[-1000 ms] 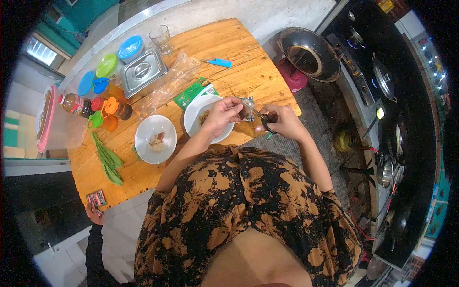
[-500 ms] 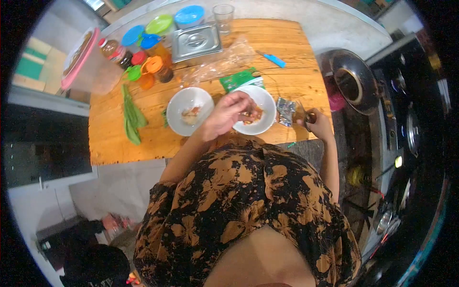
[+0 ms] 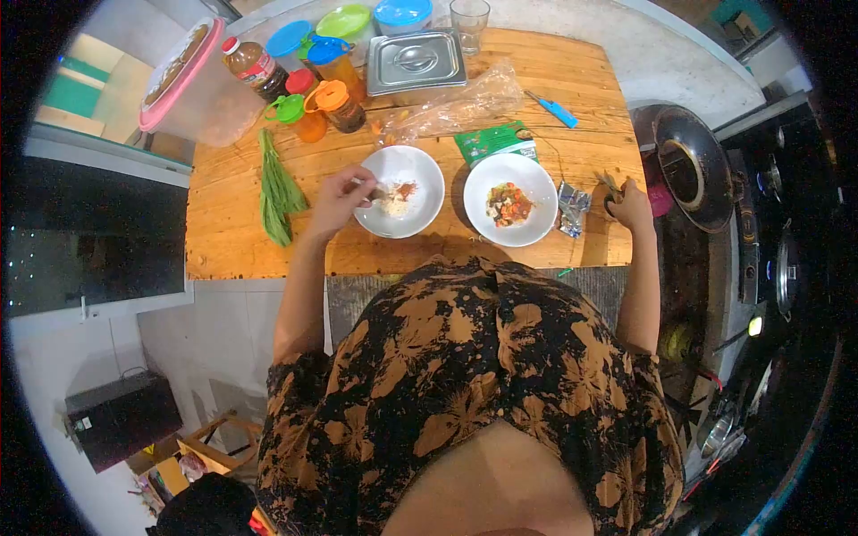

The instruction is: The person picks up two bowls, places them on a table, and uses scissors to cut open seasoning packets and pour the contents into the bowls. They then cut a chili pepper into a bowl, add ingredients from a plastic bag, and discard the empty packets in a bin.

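At the left white bowl [image 3: 431,214], my left hand [image 3: 340,201] is closed at the rim, fingertips pinched over the inside; whatever they hold is too small to make out. Pale powder and a reddish-brown seasoning [image 3: 396,198] lie in that bowl. The right white bowl [image 3: 480,183] holds chopped red, white and green pieces [image 3: 511,207]. My right hand [image 3: 633,207] is wrapped round the handles of scissors [image 3: 611,188], near the table's right edge, blades pointing away from me. A torn silver sachet [image 3: 572,207] lies between that bowl and the scissors.
Behind the bowls are a green packet [image 3: 493,143], clear plastic wrap [image 3: 465,103] and a blue lighter-like tool [image 3: 558,113]. Green leaves [image 3: 279,192] lie left. Bottles [image 3: 338,105], a lidded steel container [image 3: 416,67] and a glass [image 3: 469,22] stand at the back. A wok [image 3: 693,165] is right of the table.
My left hand has moved left, from over the right bowl to the left bowl's rim. My right hand keeps the scissors. The whole view has shifted slightly.
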Demonstrator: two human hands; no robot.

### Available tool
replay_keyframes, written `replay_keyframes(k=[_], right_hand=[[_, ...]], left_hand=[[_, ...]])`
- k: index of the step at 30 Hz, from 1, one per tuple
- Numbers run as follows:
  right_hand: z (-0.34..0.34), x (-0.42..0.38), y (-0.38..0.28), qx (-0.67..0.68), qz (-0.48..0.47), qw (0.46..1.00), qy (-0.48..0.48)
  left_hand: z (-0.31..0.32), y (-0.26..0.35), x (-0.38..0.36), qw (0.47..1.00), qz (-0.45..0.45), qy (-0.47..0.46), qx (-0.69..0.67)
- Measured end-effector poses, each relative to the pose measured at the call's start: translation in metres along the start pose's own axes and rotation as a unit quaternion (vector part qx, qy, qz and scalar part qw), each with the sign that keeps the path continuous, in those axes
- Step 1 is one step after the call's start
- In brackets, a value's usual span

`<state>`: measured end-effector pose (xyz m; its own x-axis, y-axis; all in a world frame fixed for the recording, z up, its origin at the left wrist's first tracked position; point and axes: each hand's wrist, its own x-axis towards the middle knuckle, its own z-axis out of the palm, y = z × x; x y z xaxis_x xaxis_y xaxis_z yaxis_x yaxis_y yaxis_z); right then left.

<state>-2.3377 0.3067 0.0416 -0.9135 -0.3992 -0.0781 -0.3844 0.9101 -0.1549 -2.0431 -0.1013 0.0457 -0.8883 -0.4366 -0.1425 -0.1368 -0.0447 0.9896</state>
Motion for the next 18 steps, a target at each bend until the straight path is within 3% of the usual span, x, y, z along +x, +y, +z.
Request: replay_keyframes(k=[2, 3, 5, 7, 9, 10, 13, 16, 18], right_hand=[[0.002, 0.006, -0.003, -0.011, -0.001, 1.000, -0.021], [0.005, 0.007, -0.002, -0.010, -0.001, 1.000, -0.018], [-0.001, 0.017, -0.008, -0.100, -0.040, 0.992, -0.062], [-0.013, 0.018, -0.018, -0.101, -0.019, 0.992, -0.075], [0.003, 0.032, -0.012, -0.139, -0.021, 0.987, -0.072], [0.009, 0.039, -0.007, -0.160, -0.052, 0.983, -0.070], [-0.019, 0.022, -0.051, -0.142, -0.038, 0.989, -0.020], [-0.023, 0.004, -0.130, 0.076, -0.193, 0.974, 0.087], [-0.017, -0.023, -0.192, 0.253, -0.327, 0.910, 0.021]], left_hand=[[0.002, -0.012, 0.007, 0.965, 0.079, -0.064, 0.241], [0.004, -0.015, 0.007, 0.965, 0.083, -0.063, 0.242], [0.010, -0.010, 0.017, 0.858, 0.231, -0.097, 0.449], [0.019, 0.003, 0.019, 0.859, 0.238, -0.077, 0.447], [0.021, 0.012, 0.022, 0.804, 0.211, -0.096, 0.548], [0.022, 0.015, 0.024, 0.803, 0.212, -0.096, 0.548], [0.022, 0.023, 0.026, 0.787, 0.198, -0.122, 0.571], [0.021, 0.022, 0.025, 0.775, 0.232, -0.147, 0.569], [0.021, 0.021, 0.024, 0.786, 0.251, -0.151, 0.545]])
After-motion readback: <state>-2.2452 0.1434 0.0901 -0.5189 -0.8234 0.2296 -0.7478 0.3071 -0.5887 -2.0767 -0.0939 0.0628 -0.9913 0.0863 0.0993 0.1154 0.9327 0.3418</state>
